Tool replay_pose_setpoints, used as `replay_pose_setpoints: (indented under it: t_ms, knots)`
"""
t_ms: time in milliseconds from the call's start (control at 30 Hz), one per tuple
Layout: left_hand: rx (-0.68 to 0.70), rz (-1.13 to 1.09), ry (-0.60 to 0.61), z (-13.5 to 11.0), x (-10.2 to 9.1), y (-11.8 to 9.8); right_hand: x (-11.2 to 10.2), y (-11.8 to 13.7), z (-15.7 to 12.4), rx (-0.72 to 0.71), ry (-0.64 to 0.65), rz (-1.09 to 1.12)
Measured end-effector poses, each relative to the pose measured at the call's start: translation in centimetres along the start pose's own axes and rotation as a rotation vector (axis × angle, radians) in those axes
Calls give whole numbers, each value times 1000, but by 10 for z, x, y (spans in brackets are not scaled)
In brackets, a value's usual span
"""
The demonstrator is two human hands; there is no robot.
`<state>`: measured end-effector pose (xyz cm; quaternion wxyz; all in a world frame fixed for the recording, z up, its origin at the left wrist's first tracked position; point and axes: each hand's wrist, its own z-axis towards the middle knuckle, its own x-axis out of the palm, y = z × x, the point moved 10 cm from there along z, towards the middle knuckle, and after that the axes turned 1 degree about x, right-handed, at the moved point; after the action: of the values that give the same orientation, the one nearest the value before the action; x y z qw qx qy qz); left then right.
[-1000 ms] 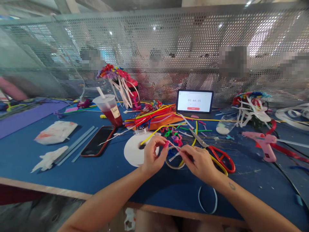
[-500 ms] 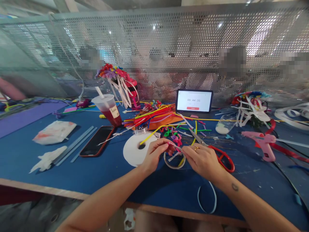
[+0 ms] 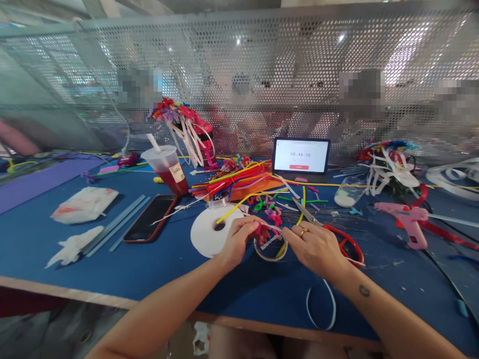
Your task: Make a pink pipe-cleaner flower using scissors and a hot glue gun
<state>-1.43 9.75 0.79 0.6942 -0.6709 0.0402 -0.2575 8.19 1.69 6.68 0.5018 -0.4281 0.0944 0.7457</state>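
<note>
My left hand is closed in a pinch on a small red pipe-cleaner flower with a thin white ribbon strip on it. My right hand, a ring on one finger, pinches the other end of that white strip. Both hands meet just above a loop of white ribbon lying on the blue table. Red-handled scissors lie right behind my right hand, and a white ribbon spool sits beside my left hand.
A bundle of coloured pipe cleaners, a cup with red drink, a phone, a tablet showing a timer, a pink glue gun and decorated headbands crowd the table. A perforated metal screen closes the back. A white loop lies near the front edge.
Both hands have dropped a little toward the table and drawn closer over the ribbon loop. The timer has advanced by one second.
</note>
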Motion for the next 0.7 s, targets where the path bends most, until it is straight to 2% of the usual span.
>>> replay_pose_setpoints:
  t_ms: [700]
  knots:
    - [-68,26,-45,-1,-3,7,-2,12,2,-93,-1,-49]
